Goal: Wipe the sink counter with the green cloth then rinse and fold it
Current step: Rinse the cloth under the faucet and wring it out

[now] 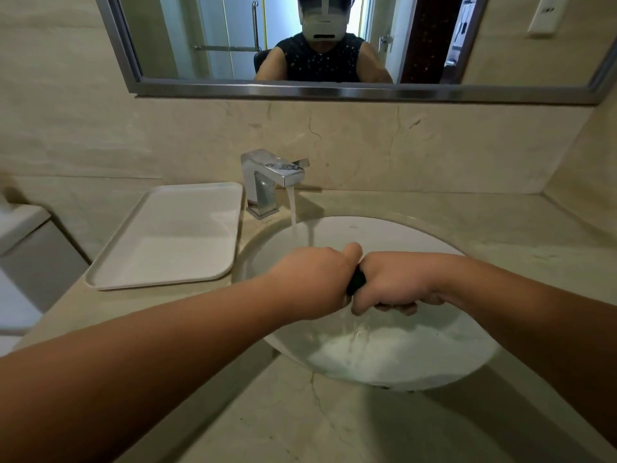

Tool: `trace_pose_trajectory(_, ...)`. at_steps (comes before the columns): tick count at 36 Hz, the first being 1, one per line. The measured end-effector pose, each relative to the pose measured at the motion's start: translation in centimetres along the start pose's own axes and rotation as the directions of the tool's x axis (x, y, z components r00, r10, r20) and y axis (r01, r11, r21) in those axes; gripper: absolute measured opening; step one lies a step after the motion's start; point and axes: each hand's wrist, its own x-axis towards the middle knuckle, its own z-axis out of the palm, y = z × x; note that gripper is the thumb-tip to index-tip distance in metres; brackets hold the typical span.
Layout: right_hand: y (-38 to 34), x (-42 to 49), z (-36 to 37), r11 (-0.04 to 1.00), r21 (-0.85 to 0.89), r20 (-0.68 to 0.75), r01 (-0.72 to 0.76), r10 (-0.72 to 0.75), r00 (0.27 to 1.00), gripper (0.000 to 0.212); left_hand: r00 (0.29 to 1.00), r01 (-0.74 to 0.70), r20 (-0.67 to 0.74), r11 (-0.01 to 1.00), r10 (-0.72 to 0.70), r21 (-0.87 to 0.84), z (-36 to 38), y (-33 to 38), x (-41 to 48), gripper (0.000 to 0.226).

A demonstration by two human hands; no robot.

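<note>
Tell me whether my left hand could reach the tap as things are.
Probably, but not freely: the left hand grips the cloth together with the right hand. Nothing stands between it and the tap; it would have to let go first.

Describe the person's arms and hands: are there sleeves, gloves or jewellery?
The left hand and right hand are bare, without gloves. Both forearms are bare too; no sleeve, watch or bracelet shows. The mirror shows a dark sleeveless top with light specks. Rings cannot be judged.
</note>
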Motion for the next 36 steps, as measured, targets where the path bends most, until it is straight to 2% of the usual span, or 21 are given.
trace_pose_trajectory(3, -0.7, 2.6, 0.3, 0.966, -0.253, -0.210, 0.048, -0.103, 0.972, 0.017, 0.989, 0.149, 0.039, 0.979, -0.145, -0.140, 0.4, -2.6, 1.5, 0.029)
trace_pose_trajectory(5, -1.0, 4.0, 0.5, 0.948, -0.318, -0.298, 0.028, -0.128, 0.946, 0.025, 0.973, 0.227, 0.094, 0.948, -0.210, -0.225, 0.6, -4.6, 2.2, 0.035)
trace_pose_trajectory(9, -1.2, 6.2, 0.2, 0.964, -0.263, -0.340, 0.038, -0.130, 0.931, 0.054, 0.934, 0.353, 0.200, 0.848, -0.296, -0.396, 0.5, -7.8, 3.2, 0.051)
trace_pose_trajectory(14, -1.7, 8.3, -0.2, 0.981, -0.191, -0.343, 0.027, -0.092, 0.935, 0.073, 0.920, 0.390, 0.199, 0.742, -0.337, -0.546, 0.7, -10.4, 3.8, 0.047)
trace_pose_trajectory(17, -1.9, 9.2, -0.2, 0.990, -0.127, -0.342, 0.057, -0.098, 0.935, 0.058, 0.925, 0.377, 0.183, 0.746, -0.333, -0.549, 0.6, -11.2, 4.3, 0.036)
trace_pose_trajectory(21, -2.3, 10.1, 0.0, 0.991, 0.007, -0.388, 0.132, -0.119, 0.914, 0.038, 0.932, 0.359, 0.161, 0.770, -0.325, -0.527, 0.5, -11.6, 4.8, 0.039)
trace_pose_trajectory(24, -2.5, 10.7, 0.2, 0.970, 0.155, -0.394, 0.186, -0.112, 0.912, 0.030, 0.940, 0.339, 0.168, 0.773, -0.297, -0.536, 0.1, -11.9, 4.8, 0.042)
trace_pose_trajectory(28, -2.6, 11.4, 0.5, 0.941, 0.269, -0.369, 0.207, -0.097, 0.924, 0.035, 0.939, 0.339, 0.162, 0.732, -0.303, -0.592, -0.2, -12.4, 4.7, 0.026)
trace_pose_trajectory(32, -2.4, 11.9, 0.4, 0.946, 0.254, -0.447, 0.201, -0.069, 0.892, 0.044, 0.935, 0.344, 0.174, 0.666, -0.310, -0.661, -0.5, -13.3, 4.4, 0.014)
trace_pose_trajectory(36, -2.1, 11.8, -0.1, 0.961, 0.178, -0.493, 0.210, -0.098, 0.864, 0.028, 0.926, 0.351, 0.183, 0.572, -0.332, -0.741, -0.7, -13.5, 4.2, 0.019)
